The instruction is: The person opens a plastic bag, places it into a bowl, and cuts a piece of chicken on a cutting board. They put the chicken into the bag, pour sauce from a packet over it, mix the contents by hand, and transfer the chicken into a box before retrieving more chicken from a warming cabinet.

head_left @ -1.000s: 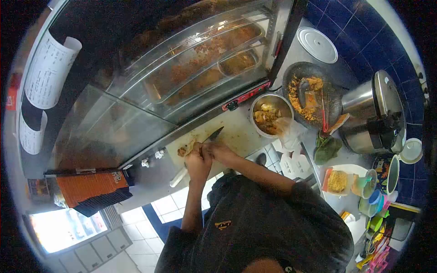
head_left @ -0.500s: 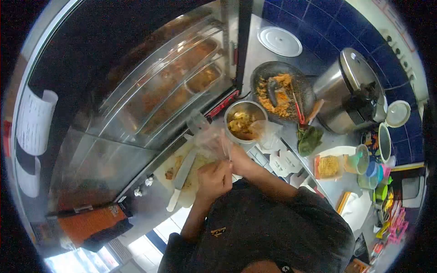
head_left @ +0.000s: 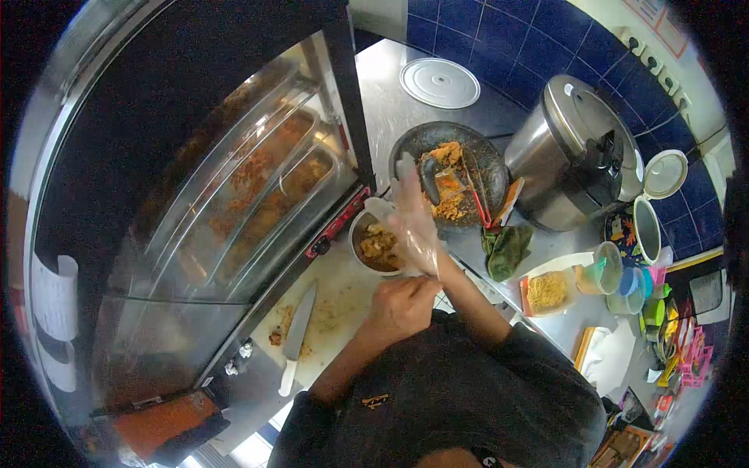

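Head camera: wide, round-edged view from above, facing down past shirt [head_left: 468, 374] onto nearby counter [head_left: 384, 97].

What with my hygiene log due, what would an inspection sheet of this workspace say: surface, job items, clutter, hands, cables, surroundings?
Surface: cutting board stained, with food scraps on it.
Job items: clear glove over the right hand; knife lying flat, blade on the board; metal bowl holding food.
Clutter: crumpled foil beside the board; containers and utensils crowded at far right.
Hands: left hand grips the glove's cuff; right hand raised near the metal bowl.
Cables: plugs in wall sockets; full cord routing cannot be told.
Surroundings: glass food cabinet, large metal cooker, blue tiled wall.
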The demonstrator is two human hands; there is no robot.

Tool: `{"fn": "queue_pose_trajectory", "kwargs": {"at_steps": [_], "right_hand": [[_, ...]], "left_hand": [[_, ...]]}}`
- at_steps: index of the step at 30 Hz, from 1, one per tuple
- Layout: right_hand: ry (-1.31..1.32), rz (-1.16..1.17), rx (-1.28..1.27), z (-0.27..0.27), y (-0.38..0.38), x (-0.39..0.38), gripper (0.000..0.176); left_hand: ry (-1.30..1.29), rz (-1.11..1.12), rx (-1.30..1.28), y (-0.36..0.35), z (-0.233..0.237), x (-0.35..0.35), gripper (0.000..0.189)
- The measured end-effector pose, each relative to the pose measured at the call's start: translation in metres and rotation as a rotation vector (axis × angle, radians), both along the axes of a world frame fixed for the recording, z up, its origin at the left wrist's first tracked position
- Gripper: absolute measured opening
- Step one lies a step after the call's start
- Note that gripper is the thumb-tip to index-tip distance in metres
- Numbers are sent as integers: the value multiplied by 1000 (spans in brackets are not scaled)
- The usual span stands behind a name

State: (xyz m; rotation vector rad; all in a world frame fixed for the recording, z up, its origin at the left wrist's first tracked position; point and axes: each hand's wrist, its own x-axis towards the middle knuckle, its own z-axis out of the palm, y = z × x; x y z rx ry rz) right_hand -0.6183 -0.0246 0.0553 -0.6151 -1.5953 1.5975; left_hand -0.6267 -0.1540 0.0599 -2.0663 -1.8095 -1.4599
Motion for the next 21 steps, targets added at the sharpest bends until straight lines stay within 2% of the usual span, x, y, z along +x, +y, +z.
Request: {"fn": "queue_pose_trajectory", "kwargs": {"at_steps": [1,3,4,5,7,9,11,13,15,16,18,21], "right_hand": [[1,1,2,4,10,4,74],[-230,3,107,11,29,12,73],[77,80,-238,1,42,10,63],[78,85,-237,-1,61,12,63],[394,225,-715,-3,114,20,57],[10,30,-278,-24,180,16,49],[-559,-13,382,-89,273,8,37],[-1096,89,666,-88,299,1,38],[-1251,190,802,-75,291,-2,43],[-1333,195,707,-116,319,-11,48],[-1298,213,780,-119,319,-11,49],[-1256,264,856,-122,324,-12,47]], "left_hand": [[-7,-31,9,7,-1,4,10],[-6,-36,-22,18,-6,13,10],[-8,-43,-55,24,-8,15,10],[-8,-38,-54,31,-9,13,10],[70,-72,-150,47,-10,6,11],[76,-40,-136,59,-13,-6,13],[174,142,-195,65,-7,-33,19],[222,391,-333,70,20,-61,30],[343,607,-324,76,35,-94,39],[346,639,-331,79,46,-106,39],[402,653,-408,83,68,-124,48],[510,678,-471,89,71,-139,52]]}}
